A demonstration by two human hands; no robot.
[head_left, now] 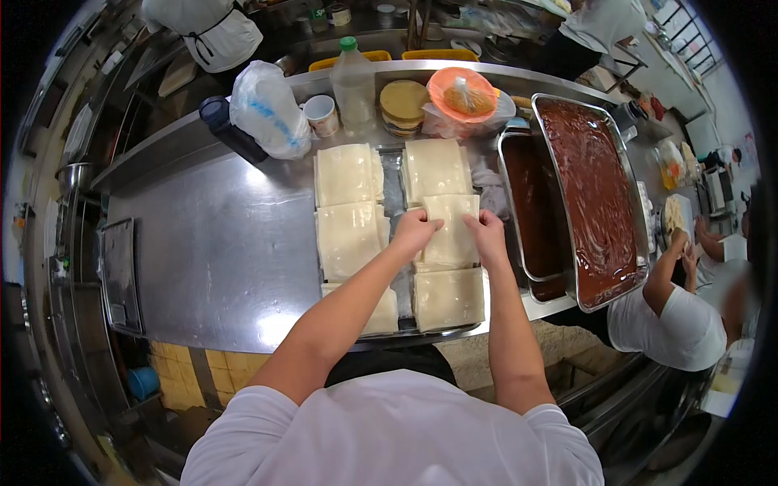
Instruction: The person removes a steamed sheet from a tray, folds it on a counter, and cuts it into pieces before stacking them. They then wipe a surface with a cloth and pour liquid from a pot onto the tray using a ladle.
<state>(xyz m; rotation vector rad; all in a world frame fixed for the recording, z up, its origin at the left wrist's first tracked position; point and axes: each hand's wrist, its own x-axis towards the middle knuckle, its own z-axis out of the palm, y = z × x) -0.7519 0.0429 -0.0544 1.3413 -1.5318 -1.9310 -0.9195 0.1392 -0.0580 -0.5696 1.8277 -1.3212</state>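
My left hand (416,232) and my right hand (489,238) pinch opposite side edges of a pale square dough sheet (450,243). The sheet lies over the middle stack of the right-hand column. Similar dough stacks surround it: a far right stack (434,168), a near right stack (449,300), and a left column with a far stack (347,176) and a middle stack (350,236). My left forearm partly covers the near left stack (381,314). Between the columns shows the dark metal tray (392,174) beneath them.
To the right, a large tray of glossy brown sauce (587,186) overlaps a second sauce tray (531,206). Along the back stand a dark flask (231,128), plastic bag (269,109), mug (322,116), bottle (353,89) and orange bowl (442,79). A co-worker (673,324) is at right.
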